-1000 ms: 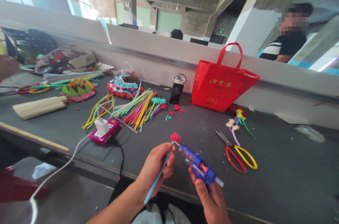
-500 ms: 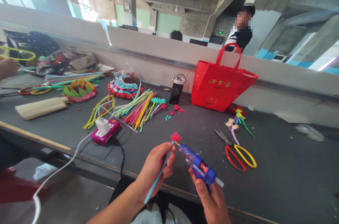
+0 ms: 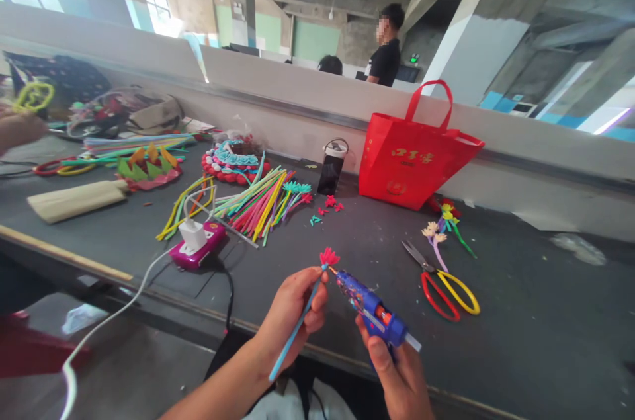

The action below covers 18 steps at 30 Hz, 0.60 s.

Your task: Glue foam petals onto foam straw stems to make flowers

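Note:
My left hand (image 3: 300, 304) pinches a pipe-cleaner flower by its light blue stem (image 3: 294, 333), close under the red, spiky flower head (image 3: 329, 257). The stem slants down across my palm toward my wrist. Wrapped around its handle, my right hand (image 3: 394, 367) holds a blue glue gun (image 3: 370, 306) with a clear glue stick poking out the back. The nozzle points at the base of the flower head, touching it or very near. To the right, scissors (image 3: 440, 281) with one red and one yellow handle lie on the dark table (image 3: 536, 340).
A bundle of colored pipe cleaners (image 3: 258, 208) lies left of center, near a purple power strip (image 3: 198, 247) with a white cable. Behind stand a dark cup (image 3: 331, 172) and a red bag (image 3: 414, 159). Finished flowers (image 3: 439, 231) lie right. Another person's hand (image 3: 20, 131) is at far left.
My hands, the flower and the glue gun have barely shifted. The person behind the partition has moved left. At far left, the other person's yellow loop has changed shape and position.

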Available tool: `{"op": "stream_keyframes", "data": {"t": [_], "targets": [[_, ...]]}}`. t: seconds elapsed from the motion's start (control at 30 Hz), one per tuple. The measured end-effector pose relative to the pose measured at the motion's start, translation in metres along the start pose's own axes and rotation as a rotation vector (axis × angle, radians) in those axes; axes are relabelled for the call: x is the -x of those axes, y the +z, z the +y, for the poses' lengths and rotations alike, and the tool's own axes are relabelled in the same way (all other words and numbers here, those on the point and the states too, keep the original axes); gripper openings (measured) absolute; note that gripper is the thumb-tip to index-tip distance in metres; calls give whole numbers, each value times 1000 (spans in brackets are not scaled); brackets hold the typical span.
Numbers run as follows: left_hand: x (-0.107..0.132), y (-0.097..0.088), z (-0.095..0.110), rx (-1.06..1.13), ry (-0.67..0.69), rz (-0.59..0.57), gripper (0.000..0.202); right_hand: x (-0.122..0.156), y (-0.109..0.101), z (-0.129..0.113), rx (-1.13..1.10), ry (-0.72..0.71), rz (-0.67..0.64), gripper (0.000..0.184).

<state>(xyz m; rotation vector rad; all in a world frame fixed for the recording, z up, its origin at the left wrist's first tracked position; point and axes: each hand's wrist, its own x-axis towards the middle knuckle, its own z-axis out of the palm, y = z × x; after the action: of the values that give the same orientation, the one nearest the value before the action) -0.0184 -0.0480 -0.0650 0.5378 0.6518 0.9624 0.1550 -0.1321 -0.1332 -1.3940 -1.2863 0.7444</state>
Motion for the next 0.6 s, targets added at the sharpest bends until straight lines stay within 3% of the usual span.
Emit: {"op": "stream_keyframes", "data": {"t": [0.33,0.6], "targets": [[0,3,1,4,-15,-14,19,1,-4,-4,54,-30,34,47],[0,3,0,-2,-27,-3,20,6,-6,-4,-21,50,-10,47]]}}
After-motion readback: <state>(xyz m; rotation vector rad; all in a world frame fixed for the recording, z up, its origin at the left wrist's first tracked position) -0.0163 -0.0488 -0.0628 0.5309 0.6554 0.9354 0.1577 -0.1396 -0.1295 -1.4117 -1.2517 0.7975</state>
